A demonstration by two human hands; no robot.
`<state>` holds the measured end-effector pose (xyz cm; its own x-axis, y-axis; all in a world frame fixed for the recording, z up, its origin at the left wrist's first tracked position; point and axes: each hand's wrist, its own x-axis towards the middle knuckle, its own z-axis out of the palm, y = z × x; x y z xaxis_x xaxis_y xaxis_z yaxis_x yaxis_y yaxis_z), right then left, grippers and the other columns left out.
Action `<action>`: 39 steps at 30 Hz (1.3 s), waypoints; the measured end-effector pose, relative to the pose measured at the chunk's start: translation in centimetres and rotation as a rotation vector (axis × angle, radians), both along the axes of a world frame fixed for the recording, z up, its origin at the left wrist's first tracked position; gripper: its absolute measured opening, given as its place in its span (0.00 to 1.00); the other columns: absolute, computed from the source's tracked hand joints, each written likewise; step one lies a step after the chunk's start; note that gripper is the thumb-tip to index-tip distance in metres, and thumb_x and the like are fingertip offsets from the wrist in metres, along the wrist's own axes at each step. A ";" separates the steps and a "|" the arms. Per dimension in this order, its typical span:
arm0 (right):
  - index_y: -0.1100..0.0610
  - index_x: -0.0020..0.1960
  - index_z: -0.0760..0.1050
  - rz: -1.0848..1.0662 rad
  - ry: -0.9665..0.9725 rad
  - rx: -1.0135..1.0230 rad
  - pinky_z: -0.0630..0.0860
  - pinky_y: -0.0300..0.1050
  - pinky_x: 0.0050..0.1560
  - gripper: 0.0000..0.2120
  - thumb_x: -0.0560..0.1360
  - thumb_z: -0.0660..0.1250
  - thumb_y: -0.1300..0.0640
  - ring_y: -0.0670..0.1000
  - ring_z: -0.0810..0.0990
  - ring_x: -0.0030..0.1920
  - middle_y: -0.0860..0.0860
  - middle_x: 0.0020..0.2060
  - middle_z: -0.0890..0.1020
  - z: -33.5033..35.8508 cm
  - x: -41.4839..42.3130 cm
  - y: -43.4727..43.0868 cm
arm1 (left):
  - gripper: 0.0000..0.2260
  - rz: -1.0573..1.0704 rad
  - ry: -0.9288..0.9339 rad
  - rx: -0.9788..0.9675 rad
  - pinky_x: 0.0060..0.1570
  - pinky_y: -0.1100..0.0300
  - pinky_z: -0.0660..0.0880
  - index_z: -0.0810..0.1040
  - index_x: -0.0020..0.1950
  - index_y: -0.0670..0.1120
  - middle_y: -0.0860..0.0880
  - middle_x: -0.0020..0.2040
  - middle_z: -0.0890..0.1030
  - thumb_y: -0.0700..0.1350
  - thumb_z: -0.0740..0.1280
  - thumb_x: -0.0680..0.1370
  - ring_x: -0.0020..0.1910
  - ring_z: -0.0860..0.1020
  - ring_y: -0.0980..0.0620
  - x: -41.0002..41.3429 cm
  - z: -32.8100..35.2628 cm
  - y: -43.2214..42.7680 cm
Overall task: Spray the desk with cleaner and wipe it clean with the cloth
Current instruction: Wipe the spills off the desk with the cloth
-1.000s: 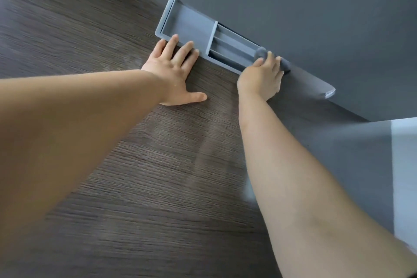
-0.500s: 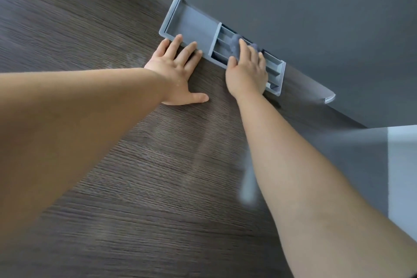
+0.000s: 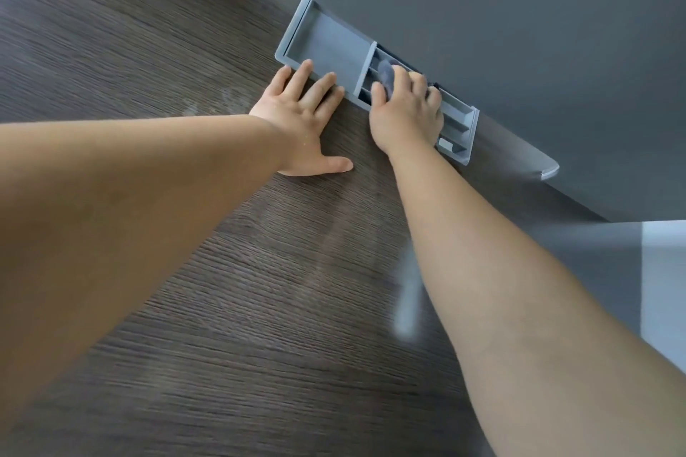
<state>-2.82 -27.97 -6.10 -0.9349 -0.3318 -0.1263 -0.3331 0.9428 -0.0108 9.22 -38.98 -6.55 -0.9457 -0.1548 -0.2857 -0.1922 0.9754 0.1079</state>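
The dark wood-grain desk fills the view. At its far edge a grey plastic tray with slotted compartments lies against the grey wall. My right hand presses a small grey-blue cloth into the tray's slotted part; most of the cloth is hidden under the fingers. My left hand lies flat on the desk, fingers straight and resting on the tray's near rim. No spray bottle is in view.
A grey wall panel rises directly behind the tray. A rounded grey piece lies on the desk right of the tray. Faint damp marks show left of my left hand. The desk's right corner ends near a pale floor.
My right hand slid with the cloth from the tray's right end leftward into the slotted compartments, uncovering that end. My left hand stayed put.
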 end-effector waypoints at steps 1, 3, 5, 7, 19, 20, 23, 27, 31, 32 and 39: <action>0.46 0.75 0.56 -0.025 -0.006 -0.001 0.58 0.54 0.70 0.24 0.80 0.46 0.42 0.56 0.58 0.71 0.48 0.73 0.61 -0.1 -0.4 0.9 | 0.47 0.001 -0.005 0.000 0.73 0.47 0.38 0.37 0.76 0.48 0.49 0.77 0.40 0.76 0.45 0.68 0.75 0.36 0.43 0.0 0.0 0.0; 0.46 0.75 0.55 -0.112 -0.010 0.009 0.55 0.56 0.71 0.24 0.80 0.45 0.42 0.56 0.56 0.73 0.48 0.74 0.60 -0.2 -0.7 2.5 | 0.47 -0.003 -0.004 0.003 0.73 0.47 0.38 0.37 0.77 0.48 0.49 0.78 0.41 0.76 0.45 0.68 0.75 0.36 0.43 0.0 0.1 0.0; 0.46 0.76 0.52 -0.190 -0.022 0.006 0.50 0.59 0.73 0.25 0.81 0.44 0.42 0.56 0.51 0.75 0.48 0.76 0.56 -0.2 -0.4 2.3 | 0.47 -0.002 0.012 0.003 0.73 0.47 0.38 0.38 0.77 0.48 0.49 0.78 0.41 0.76 0.45 0.68 0.75 0.37 0.43 0.0 0.0 0.1; 0.47 0.77 0.50 -0.222 -0.056 -0.022 0.45 0.60 0.73 0.25 0.81 0.43 0.42 0.58 0.46 0.76 0.48 0.77 0.53 -0.3 0.4 0.0 | 0.47 0.002 0.025 0.000 0.73 0.47 0.38 0.38 0.77 0.47 0.49 0.78 0.41 0.76 0.45 0.68 0.75 0.37 0.42 0.1 -0.1 0.0; 0.50 0.77 0.50 0.010 0.022 -0.013 0.53 0.53 0.73 0.28 0.81 0.48 0.41 0.53 0.51 0.76 0.48 0.76 0.56 -0.7 0.6 1.8 | 0.47 0.021 0.016 0.027 0.73 0.48 0.38 0.38 0.77 0.48 0.49 0.78 0.41 0.76 0.46 0.68 0.75 0.37 0.43 0.3 0.1 0.1; 0.50 0.77 0.50 -0.020 0.026 -0.009 0.53 0.53 0.73 0.28 0.81 0.48 0.41 0.53 0.51 0.76 0.48 0.76 0.56 -0.6 0.3 2.7 | 0.47 0.018 0.014 0.024 0.73 0.48 0.38 0.38 0.77 0.48 0.49 0.78 0.41 0.76 0.46 0.68 0.75 0.36 0.43 0.2 0.1 0.2; 0.51 0.78 0.51 -0.113 0.015 -0.016 0.50 0.52 0.74 0.28 0.81 0.47 0.41 0.52 0.50 0.76 0.49 0.76 0.56 -0.4 -0.4 4.1 | 0.47 0.019 0.025 0.025 0.73 0.47 0.37 0.38 0.77 0.48 0.49 0.78 0.41 0.76 0.46 0.69 0.75 0.36 0.43 0.2 0.1 0.1; 0.50 0.78 0.48 -0.233 -0.035 -0.040 0.49 0.56 0.74 0.30 0.80 0.44 0.39 0.54 0.47 0.76 0.50 0.77 0.52 -0.3 0.1 0.7 | 0.47 0.016 0.063 0.016 0.73 0.47 0.38 0.39 0.77 0.47 0.48 0.78 0.43 0.75 0.46 0.69 0.75 0.37 0.42 0.3 -0.2 0.2; 0.49 0.77 0.50 -0.068 -0.019 -0.050 0.52 0.57 0.72 0.29 0.79 0.46 0.39 0.54 0.49 0.76 0.47 0.77 0.55 -0.5 1.5 -2.7 | 0.47 0.038 0.067 0.011 0.73 0.48 0.39 0.40 0.77 0.47 0.49 0.78 0.43 0.76 0.45 0.69 0.76 0.38 0.43 0.4 -0.2 0.3; 0.49 0.77 0.51 -0.035 -0.015 -0.058 0.54 0.57 0.72 0.29 0.80 0.46 0.39 0.54 0.50 0.76 0.47 0.76 0.56 -0.5 1.4 -2.5 | 0.46 0.034 0.055 -0.001 0.73 0.48 0.39 0.40 0.77 0.47 0.49 0.78 0.43 0.76 0.45 0.69 0.76 0.38 0.43 0.3 -0.1 0.4; 0.48 0.77 0.52 -0.067 -0.015 -0.045 0.51 0.54 0.74 0.26 0.81 0.47 0.43 0.52 0.51 0.76 0.45 0.76 0.56 -0.2 -1.4 5.2 | 0.46 0.030 -0.010 -0.053 0.74 0.48 0.40 0.37 0.76 0.48 0.49 0.78 0.41 0.76 0.43 0.68 0.75 0.37 0.43 0.1 0.2 0.6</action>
